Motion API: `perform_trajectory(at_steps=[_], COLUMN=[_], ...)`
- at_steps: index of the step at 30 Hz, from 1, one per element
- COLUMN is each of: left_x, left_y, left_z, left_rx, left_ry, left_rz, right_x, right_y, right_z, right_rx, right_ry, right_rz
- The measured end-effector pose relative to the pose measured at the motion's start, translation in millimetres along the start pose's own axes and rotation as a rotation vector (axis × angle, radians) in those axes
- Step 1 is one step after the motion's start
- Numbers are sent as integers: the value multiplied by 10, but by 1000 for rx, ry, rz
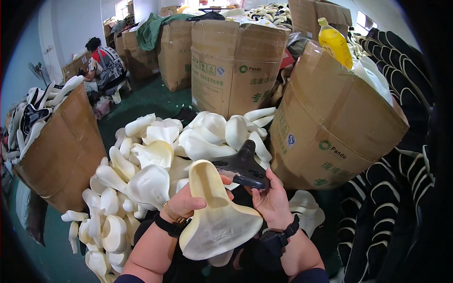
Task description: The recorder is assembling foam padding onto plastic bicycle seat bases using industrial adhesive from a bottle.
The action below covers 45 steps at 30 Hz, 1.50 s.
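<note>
My left hand [188,203] grips a cream-coloured foam saddle pad [214,217] by its narrow end, with the wide end pointing down toward me. My right hand [270,200] holds a black plastic saddle base [243,166] just above and to the right of the pad. The two parts nearly touch at the pad's narrow tip. Both wrists wear black bands, and a gold bracelet sits on the left one.
A heap of cream foam saddle pads [155,160] lies on the green floor ahead. Tall cardboard boxes [330,122] stand left, centre and right, with a yellow bottle [335,43] on the right one. Black saddle covers [401,188] are stacked at right. A person [106,66] sits at far left.
</note>
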<state>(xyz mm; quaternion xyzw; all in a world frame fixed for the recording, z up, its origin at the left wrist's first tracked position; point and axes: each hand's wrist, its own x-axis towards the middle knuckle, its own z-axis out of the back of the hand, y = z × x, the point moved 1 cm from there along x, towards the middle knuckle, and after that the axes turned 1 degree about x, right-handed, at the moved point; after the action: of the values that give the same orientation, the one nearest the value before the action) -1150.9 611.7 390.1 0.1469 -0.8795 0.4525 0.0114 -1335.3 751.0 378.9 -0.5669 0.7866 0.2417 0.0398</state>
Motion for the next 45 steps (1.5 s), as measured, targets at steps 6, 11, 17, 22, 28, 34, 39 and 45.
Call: perform_trajectory(at_steps=[6, 11, 17, 22, 28, 34, 39, 45], left_x=[-5, -27, -71, -74, -140, -165, -122, -123], left_y=[5, -7, -57, -78, -180, -3, 88, 221], left_z=[-19, -3, -8, 12, 183, -1, -139, -2], left_rx=[69, 12, 8, 24, -48, -262, -315, -356], left_ry=[-187, -189, -198, -200, -162, -9, -2, -138], left_rz=[54, 100, 136, 81, 19, 83, 44, 17], right_x=[-68, -194, -187, -211, -150, 22, 312, 339], right_y=[-74, -73, -23, 33, 299, 429, 412, 517], right_z=[-158, -347, -302, -296, -185, -19, 194, 163], right_rx=[-152, -417, -537, -575, -553, -162, -169, -1055], right_ry=[33, 177, 278, 279, 154, 148, 97, -259], right_rz=[241, 457, 518, 561, 575, 46, -63, 980])
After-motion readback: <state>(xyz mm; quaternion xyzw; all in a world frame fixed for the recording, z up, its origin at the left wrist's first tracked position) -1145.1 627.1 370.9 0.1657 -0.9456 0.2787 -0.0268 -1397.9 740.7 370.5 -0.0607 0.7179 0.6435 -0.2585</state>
